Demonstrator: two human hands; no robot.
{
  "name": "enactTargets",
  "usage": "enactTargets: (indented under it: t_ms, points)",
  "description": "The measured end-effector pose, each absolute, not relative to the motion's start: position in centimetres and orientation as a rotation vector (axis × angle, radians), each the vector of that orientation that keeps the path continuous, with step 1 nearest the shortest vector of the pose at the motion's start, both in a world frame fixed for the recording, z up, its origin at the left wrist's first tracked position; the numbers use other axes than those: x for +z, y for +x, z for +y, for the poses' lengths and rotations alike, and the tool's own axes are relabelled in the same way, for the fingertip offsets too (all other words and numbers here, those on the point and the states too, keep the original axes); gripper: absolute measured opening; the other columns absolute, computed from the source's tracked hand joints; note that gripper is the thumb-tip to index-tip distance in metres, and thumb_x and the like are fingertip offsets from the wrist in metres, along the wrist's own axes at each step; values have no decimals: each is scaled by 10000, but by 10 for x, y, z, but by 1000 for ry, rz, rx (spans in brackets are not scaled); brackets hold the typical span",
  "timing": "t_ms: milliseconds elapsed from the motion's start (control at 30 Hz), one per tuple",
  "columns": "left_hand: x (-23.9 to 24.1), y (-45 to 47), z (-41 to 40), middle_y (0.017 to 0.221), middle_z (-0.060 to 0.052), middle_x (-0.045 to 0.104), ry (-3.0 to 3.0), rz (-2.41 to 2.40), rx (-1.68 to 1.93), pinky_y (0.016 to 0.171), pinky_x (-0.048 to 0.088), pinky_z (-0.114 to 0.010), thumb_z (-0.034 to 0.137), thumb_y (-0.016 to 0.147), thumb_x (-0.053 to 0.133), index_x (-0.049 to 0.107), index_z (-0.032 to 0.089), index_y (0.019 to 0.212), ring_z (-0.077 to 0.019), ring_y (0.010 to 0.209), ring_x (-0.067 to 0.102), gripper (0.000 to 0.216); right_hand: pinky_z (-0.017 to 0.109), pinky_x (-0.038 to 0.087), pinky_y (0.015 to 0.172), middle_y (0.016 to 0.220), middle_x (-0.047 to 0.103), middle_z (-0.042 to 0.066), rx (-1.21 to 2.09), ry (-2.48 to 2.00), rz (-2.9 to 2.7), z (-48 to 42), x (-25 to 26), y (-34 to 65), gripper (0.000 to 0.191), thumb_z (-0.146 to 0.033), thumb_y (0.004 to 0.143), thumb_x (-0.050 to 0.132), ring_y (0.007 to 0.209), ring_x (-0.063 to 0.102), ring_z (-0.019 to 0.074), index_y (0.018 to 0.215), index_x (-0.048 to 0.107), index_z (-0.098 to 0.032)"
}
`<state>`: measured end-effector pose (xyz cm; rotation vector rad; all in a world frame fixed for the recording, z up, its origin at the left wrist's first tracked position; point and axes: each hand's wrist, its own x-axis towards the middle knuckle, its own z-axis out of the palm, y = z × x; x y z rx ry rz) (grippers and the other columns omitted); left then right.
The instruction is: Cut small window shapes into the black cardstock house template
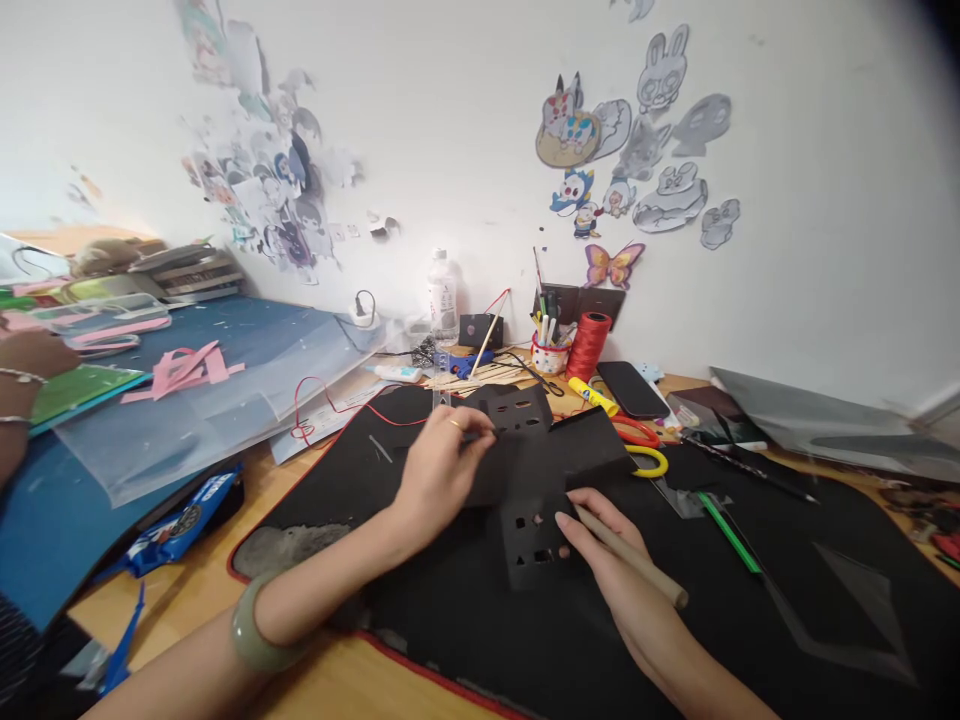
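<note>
A black card [525, 470] in the shape of a cross, with small cut-out holes in its upper and lower flaps, lies on a black mat [442, 590]. My left hand [442, 465], with a ring and a green bangle on that arm, is closed in a pinch at the card's left flap. My right hand [619, 560] is closed around a tan round stick [637, 555] that slants down to the right. Its front end is hidden by my fingers, which are at the right edge of the lower flap.
Yellow-and-red scissors [649, 460], a glue stick [592, 395], a phone [632, 388] and a red thread spool [589, 345] sit behind the card. A green-handled cutter [729, 532] lies right. At left, another person's arm [22, 385] rests over a blue table [262, 330].
</note>
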<state>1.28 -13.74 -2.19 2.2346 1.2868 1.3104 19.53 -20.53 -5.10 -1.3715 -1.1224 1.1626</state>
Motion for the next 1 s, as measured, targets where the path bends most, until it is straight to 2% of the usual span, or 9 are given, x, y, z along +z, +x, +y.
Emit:
enactTargets:
  t_ms: [133, 333, 533, 700, 800, 867, 933, 967, 1000]
  points:
    - [-12, -7, -123, 842, -10, 541, 2147, 1389, 1428, 691, 390, -246, 158, 802, 455, 520, 176, 835, -134, 778, 500, 74, 264, 471, 673, 914, 600, 26, 1134, -1323, -873, -206, -44, 197, 293, -335, 672, 625, 809, 566, 171, 931, 560, -213]
    - [-8, -13, -125, 851, -9, 536, 2021, 1501, 1486, 698, 381, -243, 203, 800, 429, 509, 174, 871, -131, 769, 495, 111, 296, 466, 743, 981, 602, 41, 1068, -1175, -938, -207, -39, 200, 237, -305, 727, 588, 917, 557, 202, 946, 564, -219]
    - [-22, 3, -138, 642, 18, 563, 1967, 1333, 1027, 621, 410, -238, 311, 849, 410, 582, 172, 854, -126, 627, 534, 221, 310, 427, 874, 1140, 569, 43, 1093, -1109, -802, -209, -44, 197, 410, -286, 727, 602, 1065, 511, 200, 1123, 506, -253]
    - [-52, 31, -150, 924, -42, 615, 1877, 1075, 748, 631, 482, -212, 246, 777, 559, 469, 138, 1071, -138, 793, 596, 326, 304, 483, 780, 1162, 561, 55, 1217, -1348, -833, -211, -57, 194, 449, -399, 730, 575, 997, 560, 205, 1143, 489, -247]
    - [-59, 30, -147, 957, -69, 597, 1847, 1074, 643, 507, 488, -200, 162, 770, 522, 406, 128, 1112, -130, 686, 604, 363, 288, 507, 646, 998, 633, 67, 1237, -1524, -1031, -208, -54, 201, 447, -483, 739, 524, 824, 619, 199, 1096, 536, -214]
    - [-57, 21, -142, 925, -60, 602, 1869, 1074, 567, 455, 481, -200, 159, 765, 513, 421, 135, 1107, -133, 636, 600, 356, 266, 476, 540, 686, 647, 41, 1264, -1589, -1371, -206, -43, 212, 381, -512, 751, 488, 649, 616, 185, 912, 625, -195]
    - [-53, 10, -137, 903, -47, 607, 1925, 1087, 517, 479, 493, -221, 183, 752, 539, 462, 152, 1095, -148, 651, 601, 353, 256, 433, 519, 505, 573, 26, 1200, -1589, -1784, -207, -26, 225, 409, -503, 782, 442, 528, 563, 153, 602, 642, -196]
    - [-50, 4, -135, 911, -49, 606, 1964, 1110, 511, 530, 508, -251, 201, 739, 565, 478, 158, 1097, -166, 690, 603, 371, 254, 408, 492, 494, 561, 24, 1169, -1570, -1908, -209, -16, 231, 441, -506, 783, 437, 455, 518, 126, 537, 630, -194]
    - [-48, -1, -134, 944, -61, 596, 2006, 1146, 518, 605, 517, -295, 218, 720, 595, 482, 161, 1109, -191, 755, 598, 409, 248, 374, 450, 517, 571, 23, 1223, -1554, -1989, -210, -6, 237, 411, -508, 778, 441, 428, 490, 114, 610, 664, -208]
